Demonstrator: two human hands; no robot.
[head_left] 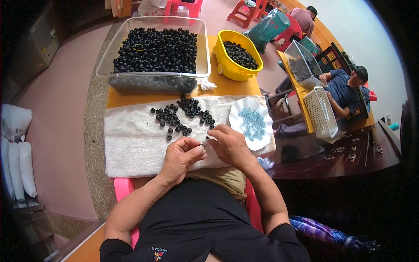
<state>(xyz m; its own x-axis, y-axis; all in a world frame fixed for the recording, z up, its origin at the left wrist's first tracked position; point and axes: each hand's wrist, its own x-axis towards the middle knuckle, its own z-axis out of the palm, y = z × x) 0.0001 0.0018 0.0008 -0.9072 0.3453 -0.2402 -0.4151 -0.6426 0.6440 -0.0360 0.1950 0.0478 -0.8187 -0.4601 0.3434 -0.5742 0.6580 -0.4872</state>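
Note:
Over the towel's near part, my left hand [182, 156] is closed, thumb and forefinger pinching a small black bead [202, 146] that the fingers mostly cover. Close by on the right, my right hand [230, 146] has its fingers bent together in a pinch. Something small and dark shows at its fingertips, too hidden to make out. Just beyond both hands lies a loose heap of round black beads [168, 115] with holes, on a white towel [131, 139]. A scalloped white plate [235, 109] stands right of my right hand, bearing many tiny clear-blue pieces [253, 124].
At the table's far side stand a clear plastic bin [203, 52] full of black beads and a yellow tub [222, 56] with more. Crumpled white tissue [208, 84] lies between them. To the right, a co-worker [345, 94] sits at another table with a white perforated basket [321, 111].

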